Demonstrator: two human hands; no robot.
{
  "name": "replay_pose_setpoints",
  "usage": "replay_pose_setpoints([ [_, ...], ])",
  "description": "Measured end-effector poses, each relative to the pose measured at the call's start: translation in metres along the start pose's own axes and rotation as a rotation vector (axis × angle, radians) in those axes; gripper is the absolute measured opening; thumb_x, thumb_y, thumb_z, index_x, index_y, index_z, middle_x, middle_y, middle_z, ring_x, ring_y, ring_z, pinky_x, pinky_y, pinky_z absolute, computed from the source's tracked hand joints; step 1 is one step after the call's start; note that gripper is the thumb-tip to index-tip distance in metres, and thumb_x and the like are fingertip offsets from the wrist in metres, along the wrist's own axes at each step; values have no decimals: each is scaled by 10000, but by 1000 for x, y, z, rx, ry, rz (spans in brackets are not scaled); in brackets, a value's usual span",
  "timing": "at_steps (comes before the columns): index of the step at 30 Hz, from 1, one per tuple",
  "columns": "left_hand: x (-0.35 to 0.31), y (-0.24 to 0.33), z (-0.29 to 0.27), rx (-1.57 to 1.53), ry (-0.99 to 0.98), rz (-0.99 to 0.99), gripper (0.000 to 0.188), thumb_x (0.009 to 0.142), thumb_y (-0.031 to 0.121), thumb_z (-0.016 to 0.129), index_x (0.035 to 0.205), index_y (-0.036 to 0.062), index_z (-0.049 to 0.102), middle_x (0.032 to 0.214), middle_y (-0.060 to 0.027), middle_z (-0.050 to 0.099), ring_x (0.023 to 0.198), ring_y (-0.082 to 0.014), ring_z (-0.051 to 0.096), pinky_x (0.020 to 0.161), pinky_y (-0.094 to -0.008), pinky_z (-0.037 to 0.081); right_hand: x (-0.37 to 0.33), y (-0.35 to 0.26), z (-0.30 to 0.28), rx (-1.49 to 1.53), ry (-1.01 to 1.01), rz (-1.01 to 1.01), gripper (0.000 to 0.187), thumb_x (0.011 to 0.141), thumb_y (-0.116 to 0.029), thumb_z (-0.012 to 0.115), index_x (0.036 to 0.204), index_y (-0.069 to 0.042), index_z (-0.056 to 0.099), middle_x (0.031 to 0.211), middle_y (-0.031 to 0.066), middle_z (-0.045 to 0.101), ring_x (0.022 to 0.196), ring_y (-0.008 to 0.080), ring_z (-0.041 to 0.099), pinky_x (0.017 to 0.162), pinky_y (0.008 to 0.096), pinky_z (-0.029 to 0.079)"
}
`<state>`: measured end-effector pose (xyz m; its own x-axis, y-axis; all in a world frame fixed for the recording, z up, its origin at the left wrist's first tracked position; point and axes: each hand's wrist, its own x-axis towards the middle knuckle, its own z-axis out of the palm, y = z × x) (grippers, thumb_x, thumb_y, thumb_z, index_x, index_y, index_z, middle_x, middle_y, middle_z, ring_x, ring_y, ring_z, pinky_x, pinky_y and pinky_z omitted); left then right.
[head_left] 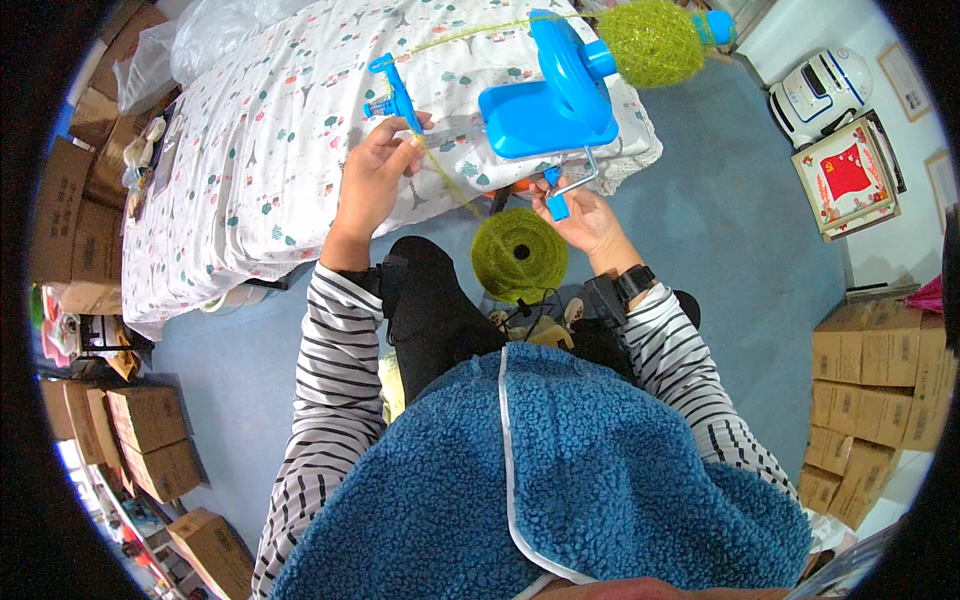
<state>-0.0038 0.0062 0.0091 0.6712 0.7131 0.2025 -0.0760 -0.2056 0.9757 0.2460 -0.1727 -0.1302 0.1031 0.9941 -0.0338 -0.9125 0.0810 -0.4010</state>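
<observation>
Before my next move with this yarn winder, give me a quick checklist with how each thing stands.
1. Yarn ball around the blue spindle: ok, it sits around it.
2. Yarn strand between the blue guide and the ball: ok, it spans the two.
3. Left hand at the guide: ok, fingers near its lower end.
4. Right hand at the crank handle: ok, though grip firmness is unclear.
5. Yarn spool in view below: ok.
6. Winder fixed tight: cannot tell.

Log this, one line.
left hand at blue yarn guide | right hand at crank handle | yellow-green yarn ball on winder | strand from guide to ball | yarn cone seen between knees
</observation>
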Motion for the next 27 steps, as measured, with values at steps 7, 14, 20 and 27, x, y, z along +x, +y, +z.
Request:
replay_pose_setpoints([
  [7, 0, 1, 0, 4, 0, 16, 227, 989, 109, 555, 1180, 9, 627, 848, 19, 584, 717, -53, 478, 692, -222, 414, 7, 2, -2, 169, 73, 10, 346, 791, -43, 664, 1113, 22, 554, 1086, 214, 595, 1091, 377, 572, 968, 451, 475],
  [14, 0, 1, 2, 0, 8, 0, 210, 991, 107, 556, 1166, 15, 625, 931, 21, 609, 735, -54, 489, 702, -223, 419, 7, 2, 8, 300, 157, 7, 313, 836, 12, 645, 1113, 92, 525, 1025, 212, 572, 1012, 350, 563, 941, 445, 498],
  [20, 1, 0, 0, 3, -11, 16, 262, 990, 113, 559, 1225, 5, 604, 1087, -20, 648, 770, -68, 511, 751, -237, 457, 11, 6, 6, 310, 113, -33, 321, 825, 14, 628, 1124, 81, 531, 1051, 210, 583, 1002, 352, 576, 954, 447, 490],
  [27, 3, 3, 1, 49, -68, 15, 362, 994, 126, 559, 1330, -8, 548, 1158, -55, 654, 837, -91, 549, 823, -259, 492, -2, -8, 16, -103, 106, -36, 214, 910, -120, 635, 1086, -5, 597, 1026, 122, 636, 985, 272, 608, 938, 394, 483],
])
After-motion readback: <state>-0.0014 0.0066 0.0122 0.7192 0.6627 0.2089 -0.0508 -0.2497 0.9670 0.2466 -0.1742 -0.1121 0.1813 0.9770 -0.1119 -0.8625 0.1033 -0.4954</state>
